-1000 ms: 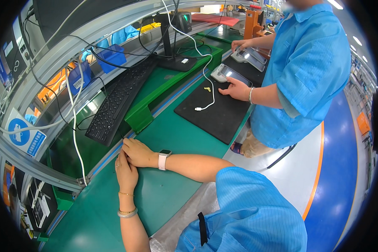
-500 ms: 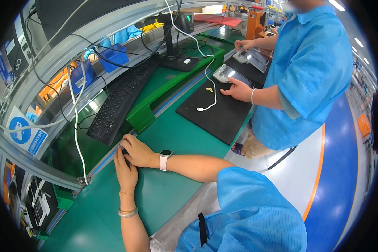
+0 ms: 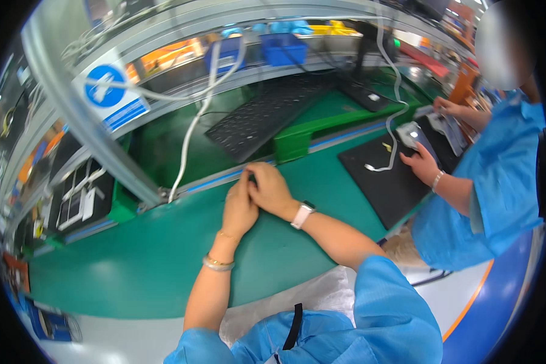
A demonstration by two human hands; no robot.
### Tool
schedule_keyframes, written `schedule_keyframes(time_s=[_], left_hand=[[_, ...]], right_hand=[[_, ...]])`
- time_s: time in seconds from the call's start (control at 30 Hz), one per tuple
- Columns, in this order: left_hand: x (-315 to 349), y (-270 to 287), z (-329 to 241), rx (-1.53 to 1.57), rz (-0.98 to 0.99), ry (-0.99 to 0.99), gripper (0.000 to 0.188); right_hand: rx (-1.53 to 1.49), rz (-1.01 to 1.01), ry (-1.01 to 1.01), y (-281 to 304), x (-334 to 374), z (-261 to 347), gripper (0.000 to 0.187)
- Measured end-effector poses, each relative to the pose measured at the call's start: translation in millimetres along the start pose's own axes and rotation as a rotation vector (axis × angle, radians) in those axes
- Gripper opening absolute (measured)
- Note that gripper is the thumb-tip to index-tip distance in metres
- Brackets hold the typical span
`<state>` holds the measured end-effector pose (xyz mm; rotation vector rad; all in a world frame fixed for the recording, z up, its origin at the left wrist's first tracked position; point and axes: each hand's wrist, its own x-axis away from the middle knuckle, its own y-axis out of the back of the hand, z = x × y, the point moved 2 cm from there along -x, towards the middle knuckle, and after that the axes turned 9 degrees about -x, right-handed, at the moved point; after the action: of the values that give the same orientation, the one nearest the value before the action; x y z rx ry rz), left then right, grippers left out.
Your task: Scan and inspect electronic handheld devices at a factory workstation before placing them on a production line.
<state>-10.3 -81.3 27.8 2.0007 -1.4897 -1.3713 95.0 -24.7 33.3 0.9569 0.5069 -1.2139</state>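
My left hand (image 3: 239, 207) and my right hand (image 3: 272, 190) meet on the green tabletop (image 3: 158, 255), close to its far metal edge. Their fingers are bent and pressed together, the fingertips touching. A small dark spot shows between them, but whether it is an object or shadow I cannot make out. Just beyond the fingertips lies a black keyboard (image 3: 267, 115) on the lower shelf. A white watch (image 3: 303, 215) is on my right wrist, and bracelets (image 3: 218, 263) circle my left.
At right a co-worker in blue (image 3: 491, 176) handles flat devices (image 3: 415, 136) by a black mat (image 3: 376, 188). A white cable (image 3: 396, 121) ends on the mat. Blue bins (image 3: 283, 50) hang behind the keyboard. A metal post (image 3: 97, 133) rises at left, near another white cable (image 3: 188, 142).
My view has swung left, so the scene sits further right and more tabletop shows. My hands stay together at the table's far edge. The co-worker's hand remains by the devices.
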Motion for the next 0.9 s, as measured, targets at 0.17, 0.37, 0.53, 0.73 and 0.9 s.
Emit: schedule_keyframes(time_s=[0.17, 0.37, 0.53, 0.73, 0.9], left_hand=[[1.3, -0.3, 1.9, 0.002, -0.043, -0.049, 0.054], [0.2, -4.7, 8.4, -0.019, -0.032, -0.057, 0.06], [3.5, -1.1, 14.3, -0.052, -0.019, -0.068, 0.067], [2.8, -7.6, 10.8, -0.064, -0.018, -0.077, 0.068], [0.2, -0.6, 8.6, -0.091, -0.069, -0.105, 0.066]], right_hand=[[0.112, 0.013, 0.014, -1.5, 3.9, -6.3, 0.03], [0.202, 0.022, 0.175, 4.0, -5.2, -5.1, 0.03], [0.24, 0.02, 0.26, 0.0, -10.7, 4.3, 0.027], [0.254, 0.018, 0.243, 4.8, -7.2, -4.3, 0.028], [0.268, 0.003, 0.267, 2.5, -11.6, 1.4, 0.022]])
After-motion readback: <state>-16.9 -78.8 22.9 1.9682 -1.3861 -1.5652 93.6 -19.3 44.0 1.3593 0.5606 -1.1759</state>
